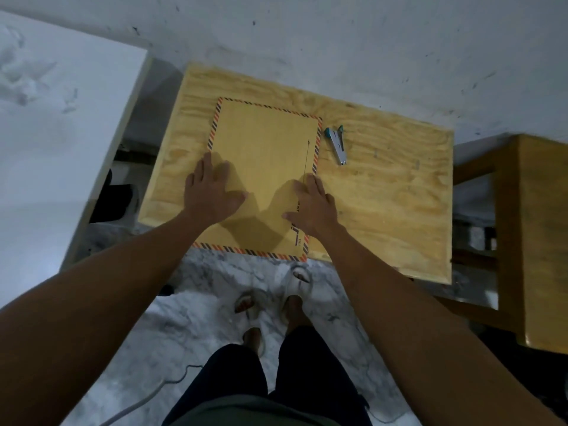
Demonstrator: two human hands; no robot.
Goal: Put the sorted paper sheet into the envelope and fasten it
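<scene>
A large brown envelope [267, 155] with a striped orange-and-black border lies flat on the wooden table [393, 192], its near edge hanging slightly over the table's front. My left hand [212, 192] rests flat on the envelope's left side, fingers spread. My right hand [310, 204] presses flat on its right side near the printed line. Neither hand grips anything. No paper sheet is visible. A small teal-and-metal stapler [337, 144] lies on the table just right of the envelope's far corner, untouched.
A white surface [61, 118] stands to the left of the table. Part of a wooden chair or stool [534, 241] is at the right. My feet in sandals [295, 290] are on the marble floor below, with a cable [147, 398] lying near them.
</scene>
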